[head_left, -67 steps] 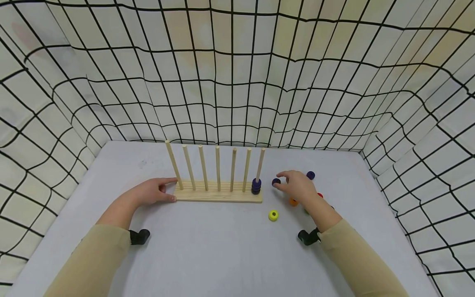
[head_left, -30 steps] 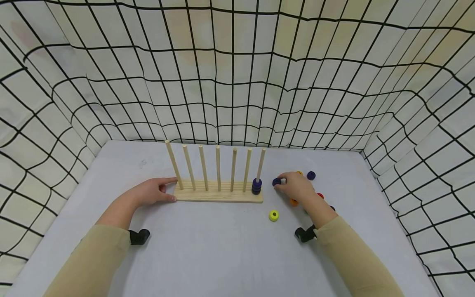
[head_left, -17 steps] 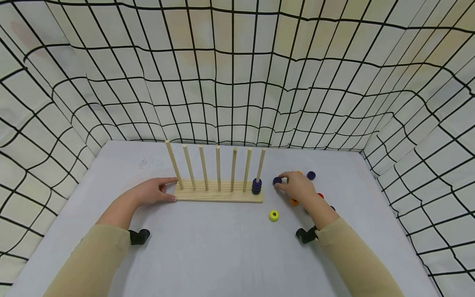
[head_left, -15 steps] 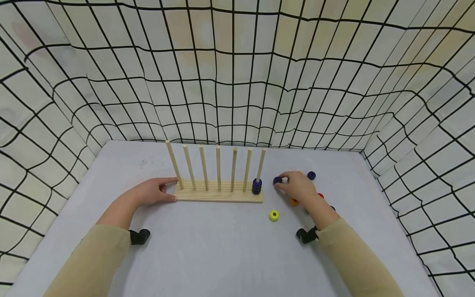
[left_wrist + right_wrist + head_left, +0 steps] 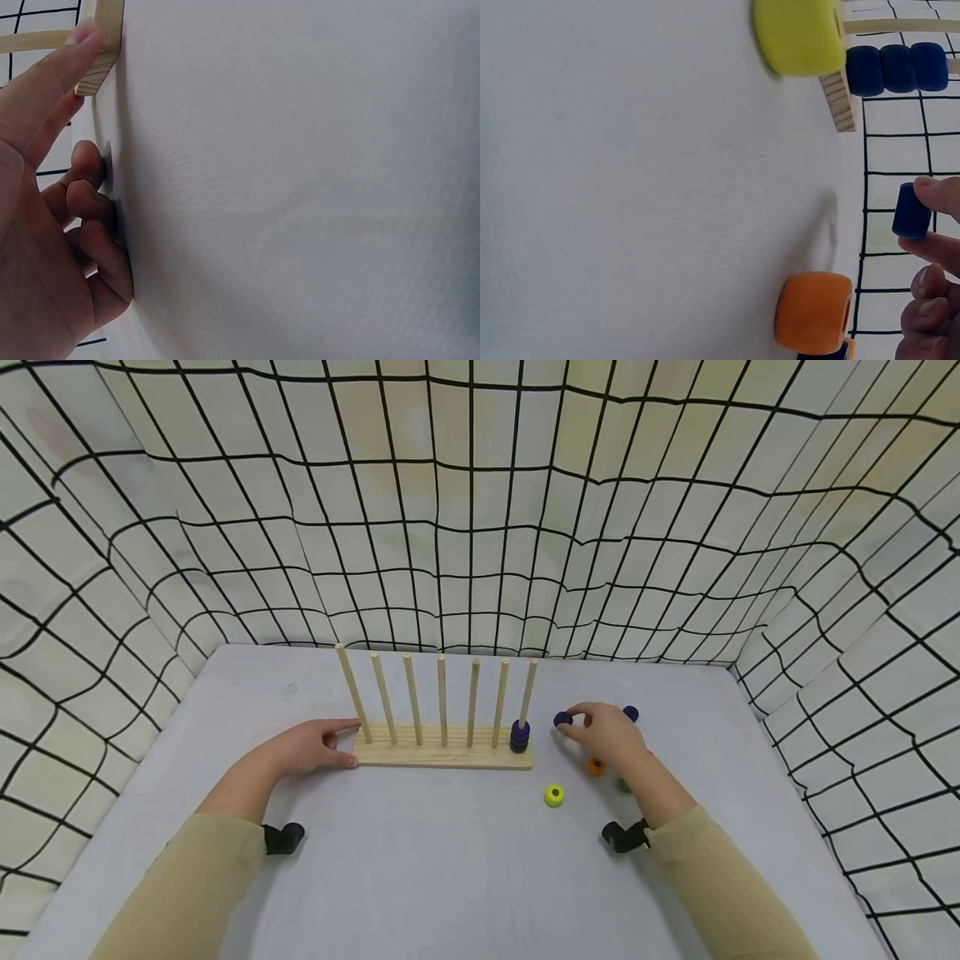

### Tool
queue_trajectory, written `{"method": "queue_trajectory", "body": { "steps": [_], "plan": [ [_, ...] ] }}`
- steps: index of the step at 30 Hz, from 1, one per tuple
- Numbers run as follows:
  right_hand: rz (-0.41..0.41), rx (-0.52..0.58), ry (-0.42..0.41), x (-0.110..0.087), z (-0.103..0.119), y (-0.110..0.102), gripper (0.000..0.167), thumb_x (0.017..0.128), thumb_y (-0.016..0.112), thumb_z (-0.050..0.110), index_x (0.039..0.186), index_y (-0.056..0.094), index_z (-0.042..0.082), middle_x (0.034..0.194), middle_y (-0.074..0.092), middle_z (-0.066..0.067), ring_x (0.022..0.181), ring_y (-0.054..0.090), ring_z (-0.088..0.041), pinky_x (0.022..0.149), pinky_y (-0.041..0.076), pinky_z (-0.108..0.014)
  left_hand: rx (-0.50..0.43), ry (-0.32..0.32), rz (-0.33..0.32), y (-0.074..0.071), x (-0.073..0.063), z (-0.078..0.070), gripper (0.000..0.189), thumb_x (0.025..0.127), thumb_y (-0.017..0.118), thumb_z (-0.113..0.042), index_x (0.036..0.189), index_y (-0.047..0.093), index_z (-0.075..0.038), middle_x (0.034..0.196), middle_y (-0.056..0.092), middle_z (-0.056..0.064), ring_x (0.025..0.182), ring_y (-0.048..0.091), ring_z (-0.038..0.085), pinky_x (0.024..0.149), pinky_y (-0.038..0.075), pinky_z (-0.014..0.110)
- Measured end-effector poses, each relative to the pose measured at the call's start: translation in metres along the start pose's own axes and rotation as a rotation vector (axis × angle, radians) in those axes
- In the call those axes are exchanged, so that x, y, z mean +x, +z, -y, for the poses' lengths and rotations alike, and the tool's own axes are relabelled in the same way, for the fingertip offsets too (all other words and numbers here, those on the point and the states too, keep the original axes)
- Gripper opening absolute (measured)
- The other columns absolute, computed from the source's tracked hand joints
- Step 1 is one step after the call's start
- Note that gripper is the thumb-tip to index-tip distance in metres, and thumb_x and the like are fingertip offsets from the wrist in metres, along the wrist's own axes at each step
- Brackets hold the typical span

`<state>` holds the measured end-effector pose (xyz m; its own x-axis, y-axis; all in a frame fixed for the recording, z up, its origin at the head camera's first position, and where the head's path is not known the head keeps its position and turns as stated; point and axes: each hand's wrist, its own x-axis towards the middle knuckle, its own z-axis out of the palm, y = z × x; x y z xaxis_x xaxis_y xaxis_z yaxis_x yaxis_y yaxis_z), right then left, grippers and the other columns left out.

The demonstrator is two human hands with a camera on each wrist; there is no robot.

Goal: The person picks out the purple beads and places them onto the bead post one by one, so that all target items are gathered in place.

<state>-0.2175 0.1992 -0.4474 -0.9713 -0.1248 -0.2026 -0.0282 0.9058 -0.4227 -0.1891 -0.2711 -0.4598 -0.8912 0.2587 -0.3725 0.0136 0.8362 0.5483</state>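
Note:
My left hand (image 5: 303,747) grips the left end of a wooden peg board (image 5: 442,758) between thumb and index finger, its other fingers curled near the tabletop in the left wrist view. Several upright pegs stand on the board. On the rightmost peg sits a stack of dark blue beads (image 5: 896,69); the other pegs are bare. To the right of the board, my right hand (image 5: 609,732) pinches another dark blue bead (image 5: 911,211) between thumb and index finger. That bead is raised off the table, turned on edge in the right wrist view.
A yellow bead (image 5: 554,800) lies in front of the board's right end. Near and partly behind my right hand lie an orange bead (image 5: 810,311), a green bead (image 5: 624,786), a red bead (image 5: 650,752) and a dark blue bead (image 5: 632,713). Black netting (image 5: 468,531) encloses the white table.
My right thumb and index finger closed on the dark blue bead and have now lifted it slightly off the table. The left hand and the peg board have stayed put.

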Motion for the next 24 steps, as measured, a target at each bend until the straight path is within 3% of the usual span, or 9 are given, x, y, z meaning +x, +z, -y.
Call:
{"method": "queue_trajectory", "body": {
  "steps": [24],
  "plan": [
    [-0.086,0.091,-0.018,-0.013,0.007,-0.018,0.051,0.093,0.066,0.049,0.132,0.064,0.017,0.101,0.059,-0.009,0.083,0.050,-0.025,0.067,0.041,-0.035,0.001,-0.006,0.000,0.000,0.002,0.000,0.081,0.084,0.079,-0.039,0.150,0.044,-0.008,0.079,0.044,0.004,0.071,0.041,0.019,0.064,0.032,0.034]
  ]
}}
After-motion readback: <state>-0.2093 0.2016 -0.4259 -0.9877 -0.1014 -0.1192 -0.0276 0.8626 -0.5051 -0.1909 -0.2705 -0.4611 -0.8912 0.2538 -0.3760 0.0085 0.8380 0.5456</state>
